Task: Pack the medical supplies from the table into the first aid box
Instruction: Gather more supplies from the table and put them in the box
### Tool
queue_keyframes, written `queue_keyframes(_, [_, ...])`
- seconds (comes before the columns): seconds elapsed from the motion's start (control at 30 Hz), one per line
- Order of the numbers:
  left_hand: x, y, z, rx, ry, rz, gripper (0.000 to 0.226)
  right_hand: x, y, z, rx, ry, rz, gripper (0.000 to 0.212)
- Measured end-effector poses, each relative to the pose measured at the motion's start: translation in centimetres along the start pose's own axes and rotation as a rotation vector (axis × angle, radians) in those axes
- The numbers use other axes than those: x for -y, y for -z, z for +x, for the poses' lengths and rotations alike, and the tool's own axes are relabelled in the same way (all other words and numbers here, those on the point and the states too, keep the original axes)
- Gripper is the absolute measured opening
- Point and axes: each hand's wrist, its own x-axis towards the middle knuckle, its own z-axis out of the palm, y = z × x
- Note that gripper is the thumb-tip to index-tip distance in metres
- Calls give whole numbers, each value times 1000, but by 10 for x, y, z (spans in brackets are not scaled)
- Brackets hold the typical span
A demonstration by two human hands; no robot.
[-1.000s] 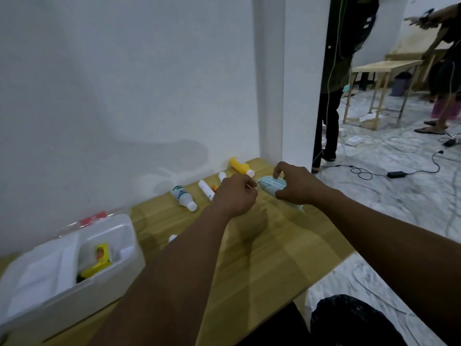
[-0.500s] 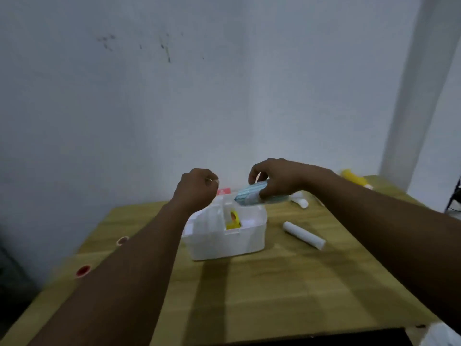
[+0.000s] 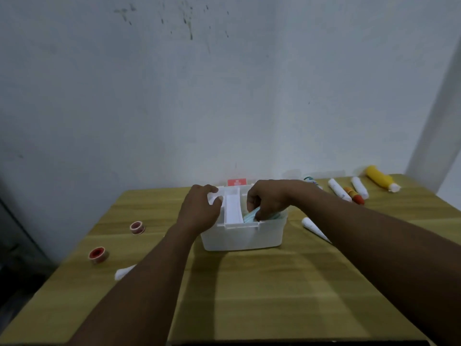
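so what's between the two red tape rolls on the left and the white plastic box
In the head view, only bare wooden table lies between the red tape rolls and the white plastic box; the left forearm crosses nearer the camera.

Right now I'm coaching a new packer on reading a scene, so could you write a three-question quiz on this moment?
1. True or false: the right hand is pushing the light blue packet into the first aid box.
2. How many red tape rolls lie on the table to the left of the box?
3. What does the left hand rest on? A) yellow bottle B) the box's left rim C) a tape roll

Key:
1. True
2. Two: the nearer tape roll and the farther tape roll
3. B
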Motion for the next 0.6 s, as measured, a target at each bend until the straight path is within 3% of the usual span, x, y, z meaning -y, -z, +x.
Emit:
queue_keyframes(0.13, [4, -3, -3, -38, -8, -2, 36, -5, -14, 1, -57, -10, 75, 23])
queue_keyframes(0.27, [4, -3, -2, -41, -13, 3, 35, 1, -2, -2, -129, -151, 135, 40])
queue_keyframes(0.43, [2, -4, -2, -57, 13, 5, 35, 25, 8, -7, 41, -418, 665, 60])
queue_keyframes(0.6, [2, -5, -3, -54, 10, 13, 35, 28, -12, 1, 2, -450, 820, 59])
